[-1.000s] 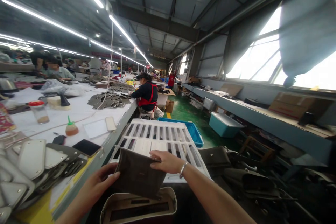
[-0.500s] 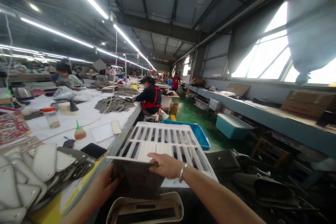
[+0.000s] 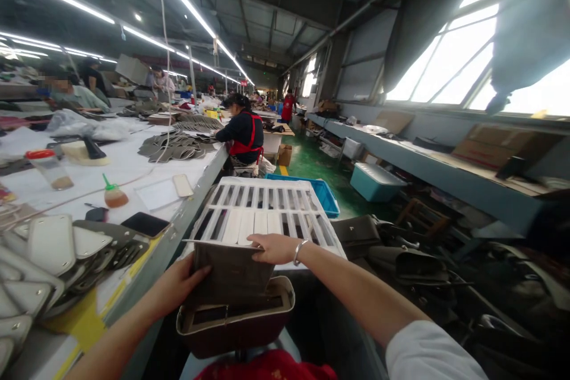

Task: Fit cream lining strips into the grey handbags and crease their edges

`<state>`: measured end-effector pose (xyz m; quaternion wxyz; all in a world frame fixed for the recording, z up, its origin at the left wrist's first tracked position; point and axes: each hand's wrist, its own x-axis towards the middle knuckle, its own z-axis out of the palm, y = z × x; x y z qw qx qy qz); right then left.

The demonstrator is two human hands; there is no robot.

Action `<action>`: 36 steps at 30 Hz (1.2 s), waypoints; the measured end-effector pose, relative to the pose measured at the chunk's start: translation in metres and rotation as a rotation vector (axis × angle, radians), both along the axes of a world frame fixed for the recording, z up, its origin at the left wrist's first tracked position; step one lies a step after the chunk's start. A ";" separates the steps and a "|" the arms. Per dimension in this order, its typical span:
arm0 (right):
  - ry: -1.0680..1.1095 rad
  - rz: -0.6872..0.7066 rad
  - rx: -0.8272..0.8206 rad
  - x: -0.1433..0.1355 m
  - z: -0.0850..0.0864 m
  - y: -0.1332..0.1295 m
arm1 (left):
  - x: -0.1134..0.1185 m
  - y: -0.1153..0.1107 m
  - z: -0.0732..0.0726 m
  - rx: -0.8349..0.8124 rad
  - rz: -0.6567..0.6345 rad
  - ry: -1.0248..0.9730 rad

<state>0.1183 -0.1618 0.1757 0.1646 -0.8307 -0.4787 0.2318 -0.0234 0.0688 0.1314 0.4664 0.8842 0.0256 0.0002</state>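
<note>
A dark grey-brown handbag (image 3: 236, 332) with a pale rim sits in front of me, its top opening facing up. Its flat flap (image 3: 229, 270) stands raised behind the opening; where it joins the bag is hidden. My left hand (image 3: 184, 279) grips the flap's left edge, thumb on the near face and the other fingers mostly behind it. At the upper right edge, my right hand (image 3: 276, 249) pinches the same flap between thumb and fingers. A white slatted rack (image 3: 262, 209) lies just beyond both hands, with pale strips across its middle.
At left, the worktable carries stacked white-faced bag pieces (image 3: 52, 243), a phone (image 3: 145, 224), a glue bottle (image 3: 114, 193) and a red-lidded jar (image 3: 48, 169). Dark bags (image 3: 401, 261) are heaped at right. A co-worker (image 3: 244, 130) sits ahead by the table edge.
The view has tilted down, showing more of the handbag's body and red cloth below it. Both hands keep hold of the flap, which sits a little higher in view.
</note>
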 end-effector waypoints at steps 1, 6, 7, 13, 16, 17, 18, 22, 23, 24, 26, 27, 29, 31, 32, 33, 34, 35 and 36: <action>-0.008 -0.018 0.010 -0.001 -0.007 -0.001 | 0.002 -0.001 -0.002 -0.005 -0.005 0.008; -0.083 -0.064 0.074 -0.003 -0.031 -0.006 | 0.005 -0.005 -0.011 -0.041 0.003 0.058; -0.100 -0.068 0.084 -0.004 -0.034 -0.008 | 0.003 -0.003 -0.013 -0.063 -0.041 0.061; -0.229 -0.117 0.136 -0.015 -0.062 -0.023 | -0.016 0.009 -0.037 0.196 -0.139 0.100; -0.196 -0.165 0.121 -0.016 -0.072 -0.027 | -0.020 0.008 -0.045 0.362 -0.096 0.087; -0.184 -0.175 0.116 -0.016 -0.073 -0.028 | -0.020 0.006 -0.045 0.401 -0.089 0.076; -0.173 -0.180 0.112 -0.015 -0.073 -0.028 | -0.019 0.004 -0.045 0.431 -0.086 0.068; -0.085 -0.190 0.124 -0.013 -0.069 -0.030 | -0.019 -0.003 -0.039 0.453 -0.077 0.020; -0.062 -0.192 0.130 -0.012 -0.068 -0.031 | -0.020 -0.005 -0.038 0.436 -0.061 0.004; -0.036 -0.199 0.138 -0.011 -0.066 -0.032 | -0.021 -0.006 -0.037 0.415 -0.041 -0.011; 0.030 -0.229 0.168 -0.008 -0.061 -0.035 | -0.021 -0.011 -0.037 0.369 0.010 -0.042; 0.076 -0.248 0.188 -0.007 -0.058 -0.036 | -0.021 -0.013 -0.036 0.344 0.027 -0.060; 0.208 -0.270 0.229 -0.003 -0.054 -0.039 | -0.020 -0.018 -0.036 0.284 0.054 -0.101; 0.379 -0.249 0.249 0.002 -0.050 -0.040 | -0.017 -0.023 -0.035 0.204 0.073 -0.129; 0.468 -0.232 0.255 0.005 -0.049 -0.041 | -0.016 -0.024 -0.034 0.165 0.080 -0.131; 0.550 -0.217 0.262 0.007 -0.048 -0.042 | -0.015 -0.025 -0.032 0.133 0.086 -0.129; 0.621 -0.205 0.272 0.010 -0.048 -0.043 | -0.014 -0.026 -0.031 0.114 0.083 -0.125; 0.679 -0.195 0.287 0.012 -0.048 -0.043 | -0.013 -0.026 -0.029 0.114 0.071 -0.127; 0.718 -0.184 0.303 0.013 -0.048 -0.044 | -0.013 -0.025 -0.028 0.132 0.046 -0.137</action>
